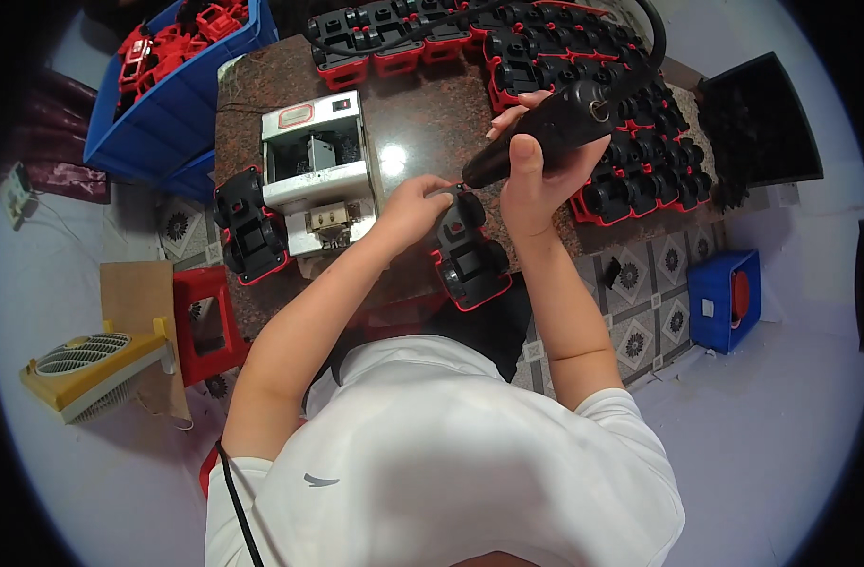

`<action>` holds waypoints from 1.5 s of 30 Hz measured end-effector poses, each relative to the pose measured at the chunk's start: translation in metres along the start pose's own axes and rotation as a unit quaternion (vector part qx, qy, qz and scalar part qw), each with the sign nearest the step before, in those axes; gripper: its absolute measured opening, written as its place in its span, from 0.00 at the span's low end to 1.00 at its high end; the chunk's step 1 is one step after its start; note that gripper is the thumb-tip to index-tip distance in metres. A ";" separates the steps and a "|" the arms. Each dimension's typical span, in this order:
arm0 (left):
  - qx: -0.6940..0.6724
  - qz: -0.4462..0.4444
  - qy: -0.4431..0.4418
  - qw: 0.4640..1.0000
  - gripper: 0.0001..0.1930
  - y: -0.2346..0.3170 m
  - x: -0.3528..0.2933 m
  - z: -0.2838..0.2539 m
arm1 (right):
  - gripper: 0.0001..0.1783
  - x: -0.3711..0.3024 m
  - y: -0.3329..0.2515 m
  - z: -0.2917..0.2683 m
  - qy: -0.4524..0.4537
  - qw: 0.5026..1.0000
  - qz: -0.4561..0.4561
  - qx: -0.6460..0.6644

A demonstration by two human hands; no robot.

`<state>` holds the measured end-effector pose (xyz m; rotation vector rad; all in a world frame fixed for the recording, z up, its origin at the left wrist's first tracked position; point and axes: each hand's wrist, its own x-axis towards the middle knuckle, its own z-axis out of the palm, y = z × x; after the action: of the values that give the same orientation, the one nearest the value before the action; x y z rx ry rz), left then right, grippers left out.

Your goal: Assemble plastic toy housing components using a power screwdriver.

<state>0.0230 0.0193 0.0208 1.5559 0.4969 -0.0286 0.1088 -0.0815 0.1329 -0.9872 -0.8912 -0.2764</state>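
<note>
My right hand [530, 197] is wrapped round a black electric screwdriver [572, 121], which lies tilted with its nose pointing left and down. The nose meets the far end of a toy car body [473, 263], black underside up with a red rim. At that same end my left hand [411, 215] pinches the car body with thumb and fingers, close to the screwdriver's tip. Whatever screw may be under the tip is too small to make out. The car body rests at the table's near edge.
Left on the stone-topped table [422, 113] stands a white screw feeder [279, 194], with another car body [249, 227] beside it. Rows of car bodies [564, 57] fill the far and right sides. A blue crate [158, 123] holds red shells; a red stool [205, 326] stands below.
</note>
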 end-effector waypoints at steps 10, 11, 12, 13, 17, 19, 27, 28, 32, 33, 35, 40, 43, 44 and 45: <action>-0.006 -0.006 -0.007 1.000 0.14 0.002 -0.001 0.000 | 0.29 -0.003 0.001 -0.002 -0.003 1.000 0.000 -0.008; -0.016 -0.010 -0.007 1.000 0.14 0.001 0.000 0.000 | 0.29 -0.003 0.001 -0.001 -0.003 1.000 0.000 -0.008; -0.016 -0.010 -0.007 1.000 0.14 0.002 0.000 0.000 | 0.29 -0.003 0.000 -0.001 -0.003 1.000 0.001 -0.006; -0.015 -0.012 -0.009 1.000 0.14 0.002 0.000 0.000 | 0.29 -0.003 0.000 -0.001 -0.003 1.000 0.002 -0.004; 0.017 -0.005 -0.003 1.000 0.14 0.001 0.000 0.000 | 0.30 -0.004 0.001 -0.002 -0.003 1.000 0.005 -0.013; 0.014 -0.009 -0.003 1.000 0.15 0.004 -0.001 0.000 | 0.30 -0.004 0.001 -0.001 0.003 1.000 0.004 -0.009; 0.020 -0.006 -0.005 1.000 0.14 -0.001 0.001 0.000 | 0.32 -0.006 0.001 -0.001 0.007 1.000 0.020 0.024; 0.013 -0.001 -0.004 1.000 0.14 -0.003 0.002 0.000 | 0.31 -0.006 0.000 -0.001 -0.007 1.000 0.009 -0.002; 0.018 0.000 0.008 1.000 0.15 0.005 -0.004 0.002 | 0.36 -0.011 0.001 0.003 0.023 0.999 0.015 0.021; 0.017 0.000 0.008 1.000 0.15 0.004 -0.005 0.004 | 0.36 -0.012 0.003 0.004 0.027 1.000 0.006 -0.007; 0.027 0.011 0.049 0.998 0.15 0.002 -0.005 0.007 | 0.36 -0.013 0.003 0.006 0.030 0.999 -0.003 -0.035; 0.041 0.037 0.094 0.994 0.15 -0.011 -0.002 0.016 | 0.35 -0.016 0.002 0.011 0.070 0.997 -0.014 -0.035; 0.030 0.040 0.105 0.993 0.15 -0.003 -0.008 0.017 | 0.27 -0.016 -0.003 0.015 0.057 0.996 -0.024 -0.067; 0.019 0.044 0.107 0.993 0.16 -0.001 -0.010 0.017 | 0.27 -0.017 -0.003 0.015 0.055 0.996 -0.022 -0.066; 0.017 0.043 0.109 0.993 0.16 -0.001 -0.010 0.017 | 0.27 -0.016 -0.002 0.015 0.037 0.997 -0.029 -0.066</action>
<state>0.0183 0.0001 0.0225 1.6215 0.6025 0.2017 0.0894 -0.0731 0.1255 -1.0666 -0.8444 -0.4230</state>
